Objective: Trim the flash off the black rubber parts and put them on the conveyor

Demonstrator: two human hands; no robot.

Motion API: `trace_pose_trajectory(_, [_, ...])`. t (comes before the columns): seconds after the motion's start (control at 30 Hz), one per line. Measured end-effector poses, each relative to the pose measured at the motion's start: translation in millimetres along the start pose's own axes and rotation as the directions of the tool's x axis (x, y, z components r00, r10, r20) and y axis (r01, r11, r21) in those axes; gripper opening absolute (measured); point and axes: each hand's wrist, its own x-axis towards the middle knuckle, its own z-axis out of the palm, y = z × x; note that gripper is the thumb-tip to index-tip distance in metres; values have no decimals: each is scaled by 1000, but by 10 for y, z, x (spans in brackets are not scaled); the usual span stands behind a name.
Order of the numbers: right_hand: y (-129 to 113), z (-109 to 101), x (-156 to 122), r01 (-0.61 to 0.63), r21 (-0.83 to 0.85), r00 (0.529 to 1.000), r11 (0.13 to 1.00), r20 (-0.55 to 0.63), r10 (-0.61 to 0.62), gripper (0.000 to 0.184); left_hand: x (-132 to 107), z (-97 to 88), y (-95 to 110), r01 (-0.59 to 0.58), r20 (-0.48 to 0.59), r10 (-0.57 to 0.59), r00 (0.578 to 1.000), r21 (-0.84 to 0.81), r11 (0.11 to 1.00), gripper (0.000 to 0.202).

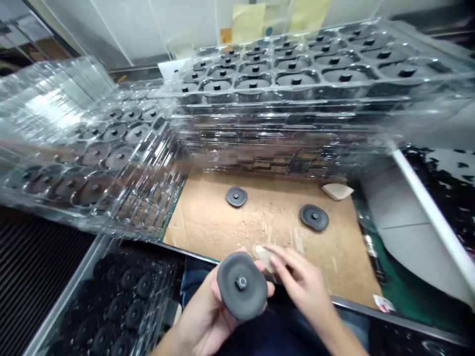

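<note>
My left hand [210, 316] is closed round a dark grey, rounded disc [243, 301] with a short stud at its centre. The stud side faces up toward me. Just right of it, my right hand [306, 279] pinches a small off-white wedge [264, 257], perhaps a sponge, between thumb and fingers, close to the disc's edge. On the cardboard sheet [208, 227] beyond my hands lie a similar grey disc [236, 197] and another grey disc [314, 217]. A second off-white wedge [337, 191] rests at the sheet's far right.
A tall stack of clear plastic trays [260, 123] with discs in the top pockets stands behind the cardboard. More clear trays [137, 193] are stacked at left. A tray of black discs [118, 306] sits low at front left. A white-edged bin [426, 198] with black pieces stands right.
</note>
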Motion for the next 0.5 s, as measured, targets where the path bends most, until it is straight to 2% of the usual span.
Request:
trace_pose_trajectory(0.13, [133, 161, -134, 48, -22, 993, 999, 113, -46, 25, 39, -55, -11, -42, -83, 32, 996, -123, 991, 32])
trace_pose_trajectory(0.23, [120, 140, -73, 6, -48, 995, 999, 102, -1, 27, 64, -52, -6, -73, -107, 56, 993, -172, 982, 27])
trace_pose_trajectory(0.33, [65, 111, 13, -34, -67, 997, 997, 67, 38, 29, 61, -49, 7, -112, -86, 99, 991, -168, 979, 27])
trace_pose_trajectory(0.5, [-91, 56, 101, -24, -48, 994, 999, 107, 29, 28, 37, -73, 58, -172, -111, 161, 981, -105, 979, 32])
